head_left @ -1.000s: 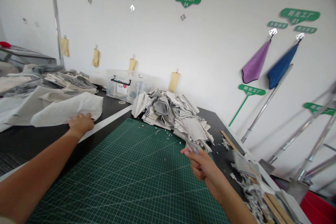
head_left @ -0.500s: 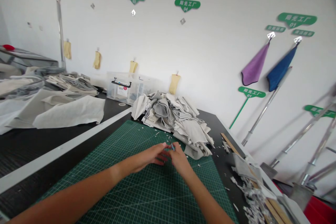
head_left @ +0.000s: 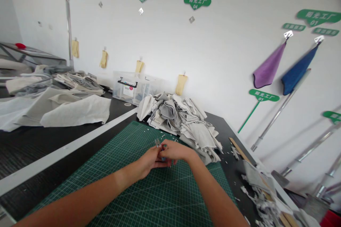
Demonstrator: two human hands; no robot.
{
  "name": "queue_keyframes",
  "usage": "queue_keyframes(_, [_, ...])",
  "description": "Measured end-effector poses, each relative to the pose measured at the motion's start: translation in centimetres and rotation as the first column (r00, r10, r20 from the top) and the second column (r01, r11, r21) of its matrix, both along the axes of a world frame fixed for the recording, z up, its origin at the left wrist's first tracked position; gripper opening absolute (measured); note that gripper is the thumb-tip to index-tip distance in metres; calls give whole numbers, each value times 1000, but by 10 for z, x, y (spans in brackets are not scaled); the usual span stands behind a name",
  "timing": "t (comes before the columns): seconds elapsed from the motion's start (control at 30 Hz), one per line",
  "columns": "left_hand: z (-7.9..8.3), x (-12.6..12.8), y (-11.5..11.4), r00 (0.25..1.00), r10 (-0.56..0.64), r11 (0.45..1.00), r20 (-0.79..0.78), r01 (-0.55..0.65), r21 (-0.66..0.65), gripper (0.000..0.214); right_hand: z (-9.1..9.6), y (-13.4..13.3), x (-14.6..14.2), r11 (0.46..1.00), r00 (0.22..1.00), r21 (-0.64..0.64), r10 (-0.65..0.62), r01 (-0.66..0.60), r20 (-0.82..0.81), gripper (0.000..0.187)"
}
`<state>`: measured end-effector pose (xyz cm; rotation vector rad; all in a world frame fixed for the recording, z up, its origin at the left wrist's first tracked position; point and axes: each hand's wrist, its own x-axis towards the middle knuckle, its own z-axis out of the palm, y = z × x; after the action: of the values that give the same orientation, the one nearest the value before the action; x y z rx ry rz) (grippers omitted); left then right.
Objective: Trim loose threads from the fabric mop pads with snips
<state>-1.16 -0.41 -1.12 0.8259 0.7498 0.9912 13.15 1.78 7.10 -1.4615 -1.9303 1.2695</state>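
Observation:
My two hands meet over the green cutting mat [head_left: 128, 191], just in front of a heap of grey and off-white cloths [head_left: 186, 120]. Between them is a small pair of thread snips [head_left: 157, 143], its two metal tips pointing up and away and a bit of bluish body showing below. My right hand [head_left: 174, 150] closes on the snips from above, fingers bent. Against the same tool presses the thumb of my left hand [head_left: 149, 161], while its lower fingers reach under the right hand. Part of the fingers and most of the snips' body are hidden.
More cloths [head_left: 74, 110] lie on the black table at left, beyond a white strip [head_left: 66, 150]. A clear plastic box [head_left: 125, 90] stands at the back. Scraps [head_left: 258, 198] and wooden strips [head_left: 239, 149] line the right edge. Small white snippets dot the mat.
My right hand has turned over and moved left onto my left hand. The snips' metal tips now show between them. The view has shifted slightly.

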Motion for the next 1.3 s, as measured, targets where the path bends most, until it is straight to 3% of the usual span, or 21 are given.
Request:
queue_keyframes(0.07, [-7, -2, 6, 997, 66, 994, 31, -63, -91, 30, 22, 19, 2, 987, 960, 16, 149, -157, 236, 16])
queue_keyframes(0.13, [-14, -4, 12, 994, 100, 983, 50, -91, -160, 27, 40, 43, 1, 981, 940, 107, 118, -160, 321, 21])
queue_keyframes(0.2, [-18, -6, 16, 994, 83, 982, 64, -71, -177, 26, 52, 69, -2, 945, 926, 325, -95, -31, 366, 29])
queue_keyframes(0.27, [-18, -8, 16, 995, 76, 981, 63, -63, -184, 26, 58, 94, -7, 822, 855, 557, -371, 120, 363, 36])
queue_keyframes(0.33, [-16, -9, 14, 995, 81, 979, 64, -67, -194, 24, 60, 115, -13, 712, 770, 666, -547, 222, 328, 41])
queue_keyframes(0.37, [-15, -9, 13, 994, 82, 977, 65, -68, -201, 24, 59, 124, -16, 689, 742, 680, -589, 252, 321, 43])
queue_keyframes(0.53, [-18, -12, 12, 995, 60, 975, 85, -40, -219, 26, 47, 150, -27, 678, 670, 689, -638, 255, 380, 46])
queue_keyframes(0.67, [-24, -12, 13, 995, 46, 974, 93, -24, -226, 27, 39, 160, -24, 710, 647, 662, -626, 242, 435, 36])
queue_keyframes(0.8, [-22, -13, 12, 995, 35, 973, 96, -12, -231, 29, 48, 164, -12, 705, 631, 666, -636, 243, 443, 31])
queue_keyframes(1.07, [-16, -14, 7, 994, 22, 977, 103, 1, -214, 29, 116, 151, 17, 553, 568, 788, -752, 270, 334, 40])
queue_keyframes(1.2, [-15, -13, 6, 995, 10, 981, 103, 10, -194, 29, 159, 137, 29, 367, 607, 895, -781, 253, 149, 35])
queue_keyframes(1.3, [-19, -12, 8, 994, 8, 981, 113, 14, -195, 27, 196, 120, 39, 229, 720, 941, -694, 250, -22, 29])
